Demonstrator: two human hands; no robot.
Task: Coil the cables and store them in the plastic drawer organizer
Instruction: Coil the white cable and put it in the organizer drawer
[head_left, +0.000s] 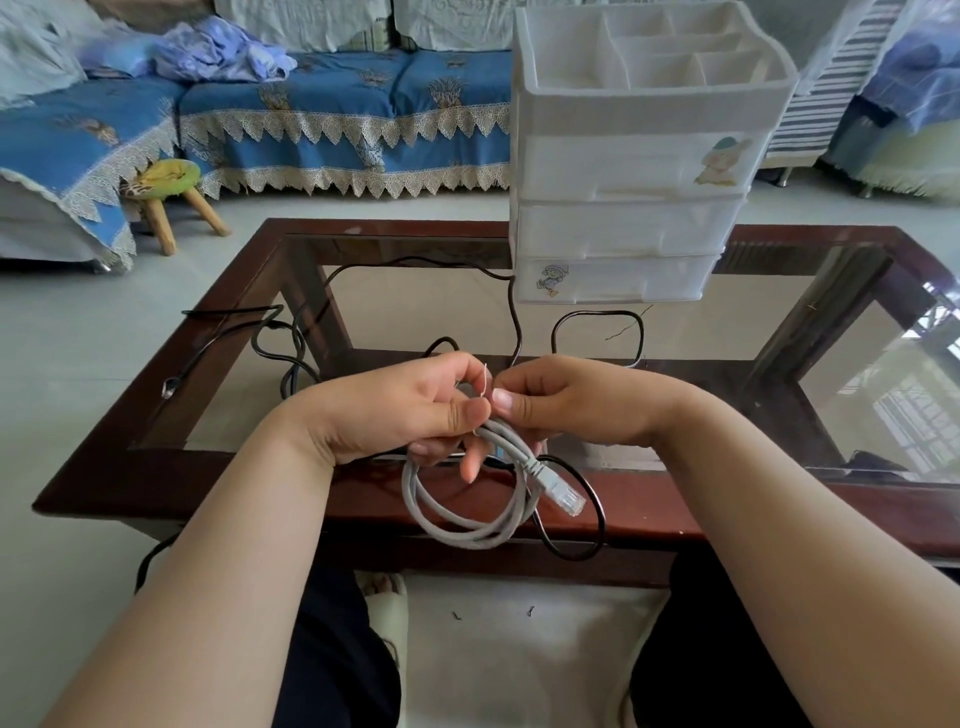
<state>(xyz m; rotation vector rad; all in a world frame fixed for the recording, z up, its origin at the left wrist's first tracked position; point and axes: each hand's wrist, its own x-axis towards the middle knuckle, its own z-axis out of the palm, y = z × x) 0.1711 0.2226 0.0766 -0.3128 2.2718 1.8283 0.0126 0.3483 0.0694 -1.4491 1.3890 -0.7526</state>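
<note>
Both hands hover over the table's (649, 512) near edge — left hand (400, 410) grips the coiled grey cable (467, 525), right hand (576, 402) pinches a thin tie (485, 382) on it. Black cable (514, 332) sprawls mid-glass; drawer organizer (628, 171) stands at the far edge, drawers closed.

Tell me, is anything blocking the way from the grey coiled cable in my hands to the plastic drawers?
Nothing solid stands between the grey cable and the drawer organizer. Only the black cable lies looped flat on the glass table between them. All three drawers look closed, so one needs opening first.
</note>
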